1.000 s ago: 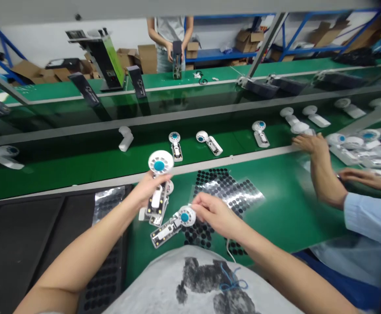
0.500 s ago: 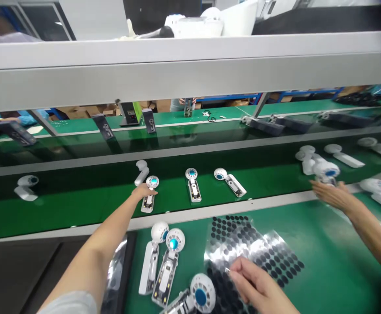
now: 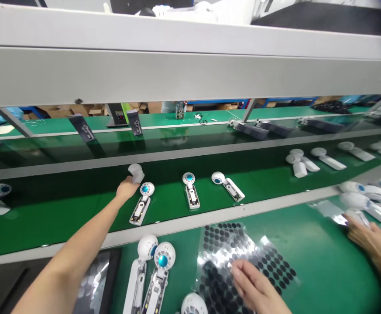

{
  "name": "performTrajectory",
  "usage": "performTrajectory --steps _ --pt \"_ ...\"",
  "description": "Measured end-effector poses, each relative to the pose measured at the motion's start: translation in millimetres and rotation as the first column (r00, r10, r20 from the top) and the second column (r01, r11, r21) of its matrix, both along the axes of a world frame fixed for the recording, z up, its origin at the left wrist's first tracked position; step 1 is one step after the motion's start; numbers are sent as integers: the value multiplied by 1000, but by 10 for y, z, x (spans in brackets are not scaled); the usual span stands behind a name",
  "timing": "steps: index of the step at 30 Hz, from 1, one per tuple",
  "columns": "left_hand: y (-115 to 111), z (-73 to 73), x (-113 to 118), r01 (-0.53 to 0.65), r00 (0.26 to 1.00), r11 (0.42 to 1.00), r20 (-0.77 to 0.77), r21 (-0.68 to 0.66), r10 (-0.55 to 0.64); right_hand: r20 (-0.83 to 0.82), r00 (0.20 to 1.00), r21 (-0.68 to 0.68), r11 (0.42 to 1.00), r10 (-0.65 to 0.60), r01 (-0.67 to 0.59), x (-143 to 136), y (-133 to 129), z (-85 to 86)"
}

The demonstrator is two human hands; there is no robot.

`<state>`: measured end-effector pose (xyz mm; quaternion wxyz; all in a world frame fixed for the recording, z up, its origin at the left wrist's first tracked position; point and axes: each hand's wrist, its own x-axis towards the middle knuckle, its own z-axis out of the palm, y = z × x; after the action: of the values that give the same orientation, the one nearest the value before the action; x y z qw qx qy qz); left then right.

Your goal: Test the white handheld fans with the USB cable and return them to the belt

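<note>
On a green conveyor belt [image 3: 62,209], the left hand [image 3: 126,189] reaches a white fan casing [image 3: 135,172], fingers closing around it.

Just beside it lies an open handheld fan [image 3: 141,203] with a blue hub. The right hand [image 3: 254,285] rests on a sheet of black round pads [image 3: 242,248], fingers loosely together. A co-worker's hand [image 3: 370,240] works at the right edge.

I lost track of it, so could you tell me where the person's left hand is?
In the head view, the left hand reaches over the conveyor belt, left of centre, grasping a white fan.
</note>
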<state>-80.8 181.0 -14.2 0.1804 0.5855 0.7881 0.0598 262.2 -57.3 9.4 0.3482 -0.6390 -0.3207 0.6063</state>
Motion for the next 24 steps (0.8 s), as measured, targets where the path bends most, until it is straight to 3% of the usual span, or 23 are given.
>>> performTrajectory --steps 2,5,7,9,10,11,13,15,16,18,20,22,24 --pt "-395 193 147 114 993 991 -2 71 -115 -67 993 38 994 -101 103 -47 60 18" --pt "-1158 433 464 321 945 932 1 165 -326 -235 958 68 981 -163 184 -144 164 68" --pt "-1664 508 690 596 793 712 -135 372 -594 -340 926 80 976 -164 202 -205 207 113" --pt "-2078 518 888 733 652 497 -274 465 -707 -425 895 113 973 -136 202 -245 208 159" --pt "-2238 508 969 771 600 427 -314 473 -736 -454 884 130 973 -115 193 -253 193 179" --pt "-2365 496 1038 795 563 392 -324 463 -760 -471 877 142 974 -91 177 -255 167 198" --pt "-2523 488 1140 819 525 412 -232 398 -819 -480 876 149 980 -46 133 -241 92 228" --pt "-2570 521 1210 788 554 542 46 292 -831 -471 882 167 983 10 78 -219 -3 255" --pt "-2562 551 1243 756 571 618 246 215 -783 -464 885 183 982 43 48 -209 -54 270" --pt "-2515 622 1317 706 511 707 658 46 -554 -456 882 217 976 120 -20 -196 -149 306" --pt "-2477 680 1403 714 317 698 915 -56 -250 -479 855 245 966 199 -88 -186 -219 347" --pt "-2485 714 1479 713 155 697 987 -78 -47 -530 814 274 956 237 -100 -170 -244 383" --pt "-2534 732 1519 654 118 749 992 -107 38 -577 789 290 956 212 -45 -144 -219 402"
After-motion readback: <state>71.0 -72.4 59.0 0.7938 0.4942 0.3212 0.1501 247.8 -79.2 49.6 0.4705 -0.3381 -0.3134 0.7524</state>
